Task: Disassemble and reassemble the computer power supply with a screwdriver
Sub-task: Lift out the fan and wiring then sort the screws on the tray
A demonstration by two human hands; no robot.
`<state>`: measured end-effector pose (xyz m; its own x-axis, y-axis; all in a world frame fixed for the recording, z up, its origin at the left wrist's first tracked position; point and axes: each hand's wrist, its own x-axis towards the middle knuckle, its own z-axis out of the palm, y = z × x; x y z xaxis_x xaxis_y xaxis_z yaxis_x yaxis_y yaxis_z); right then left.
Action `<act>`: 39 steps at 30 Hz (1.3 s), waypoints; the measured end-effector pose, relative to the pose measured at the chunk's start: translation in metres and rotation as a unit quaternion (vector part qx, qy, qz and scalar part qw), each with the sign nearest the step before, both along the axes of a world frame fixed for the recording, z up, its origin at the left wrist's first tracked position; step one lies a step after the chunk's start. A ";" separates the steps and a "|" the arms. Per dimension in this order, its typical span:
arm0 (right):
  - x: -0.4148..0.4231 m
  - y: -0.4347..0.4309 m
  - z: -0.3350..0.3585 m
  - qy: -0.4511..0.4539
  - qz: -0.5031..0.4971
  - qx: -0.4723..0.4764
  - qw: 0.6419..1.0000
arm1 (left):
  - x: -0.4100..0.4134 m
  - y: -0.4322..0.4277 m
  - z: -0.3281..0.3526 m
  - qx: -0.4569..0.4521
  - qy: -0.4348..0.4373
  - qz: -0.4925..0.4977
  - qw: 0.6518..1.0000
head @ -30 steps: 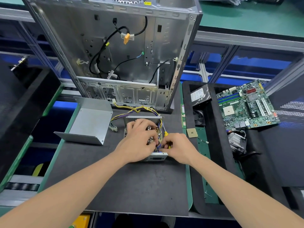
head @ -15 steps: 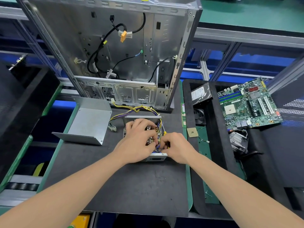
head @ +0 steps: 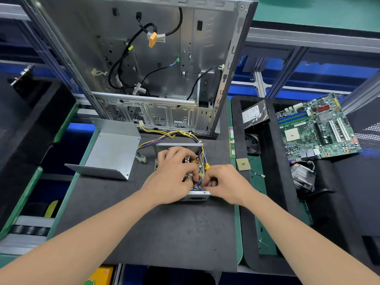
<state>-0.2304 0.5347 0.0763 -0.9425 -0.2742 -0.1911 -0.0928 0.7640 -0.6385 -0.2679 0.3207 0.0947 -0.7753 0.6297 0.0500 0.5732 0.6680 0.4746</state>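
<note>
The right grip (head: 224, 182) has its fingers curled tight among thin blue and purple wires, just inside the near wall of the open grey metal power supply box (head: 197, 197). What it pinches cannot be told. A small yellow tip (head: 207, 166) shows just beyond its knuckles. The left grip (head: 174, 177) touches it, fingers bent down onto the board inside; its hold is hidden too.

The box lies flat with its open top up and its long axis running from far edge to near edge, closer to the right edge of the dark-matted counter (head: 164, 233). A yellow-and-black wire bundle (head: 164, 136) leaves its far end leftward.

Bare mat reaches the near edge. A folded grey sheet-metal cover (head: 111, 153) lies by the left edge, and an open silver computer case (head: 144, 58) stands upright along the far edge.
</note>
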 end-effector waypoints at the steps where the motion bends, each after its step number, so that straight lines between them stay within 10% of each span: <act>1: 0.000 0.001 0.000 -0.001 0.000 0.000 1.000 | 0.000 0.000 0.000 -0.002 0.001 0.001 1.000; 39: -0.006 -0.017 0.001 -0.138 -0.194 -0.104 0.966 | -0.001 0.001 -0.006 -0.013 0.009 0.005 1.000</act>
<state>-0.2362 0.5182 0.0774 -0.9031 0.0304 -0.4284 0.3707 0.5591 -0.7416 -0.2689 0.3218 0.0883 -0.7810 0.6227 0.0482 0.5745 0.6860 0.4464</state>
